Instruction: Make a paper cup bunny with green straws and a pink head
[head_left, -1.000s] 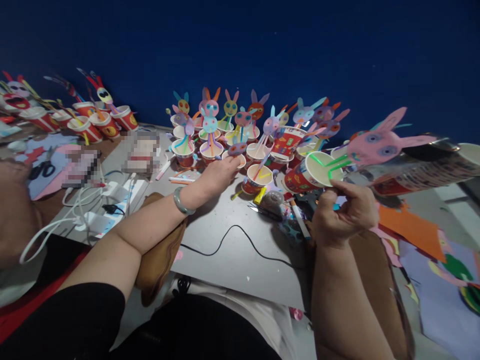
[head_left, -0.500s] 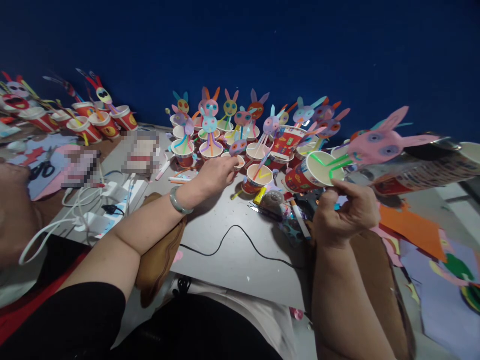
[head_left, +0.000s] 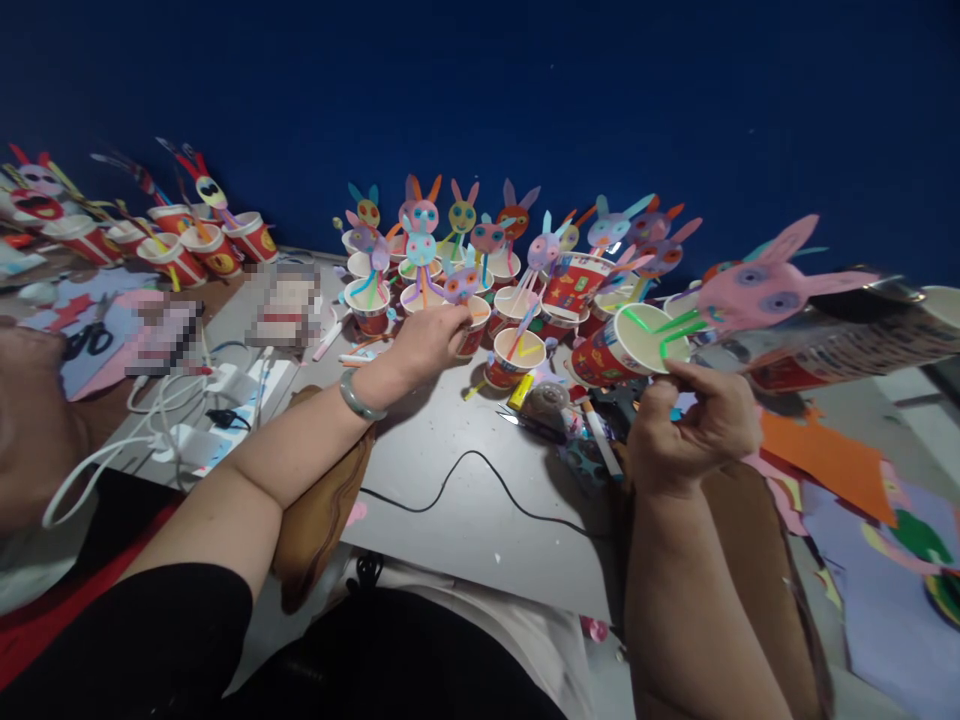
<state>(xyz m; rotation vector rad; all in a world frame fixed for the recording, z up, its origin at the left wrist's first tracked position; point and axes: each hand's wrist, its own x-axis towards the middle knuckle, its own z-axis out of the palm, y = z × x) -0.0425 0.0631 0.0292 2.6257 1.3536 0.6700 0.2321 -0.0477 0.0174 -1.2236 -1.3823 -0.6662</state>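
Observation:
My right hand [head_left: 690, 430] pinches the rim of a tilted red paper cup [head_left: 596, 358]. From this cup's mouth rises a pink paper rabbit head [head_left: 757, 290] on green strips. My left hand [head_left: 431, 345], with a bangle at the wrist, is closed at the near-left rim of another paper cup [head_left: 474, 335]. That cup carries a small purple rabbit head [head_left: 461, 286]; my fingers hide part of its side. Close to its right stands a paper cup [head_left: 510, 358] with coloured strips inside. Several more rabbit cups [head_left: 366, 300] crowd behind, against the blue wall.
Clear-wrapped stacked cups [head_left: 855, 340] lie at the right, above orange paper [head_left: 840, 450]. Scissors [head_left: 529, 425] and markers [head_left: 601, 438] lie mid-table. A black cable [head_left: 472, 455] crosses the front. At left are a power strip [head_left: 247, 415] and another person's blurred hand [head_left: 34, 400].
My left hand has drawn slightly down and left, and the cup at it shows more of its side, its purple rabbit head tipped up. My right hand and its cup look nearly still.

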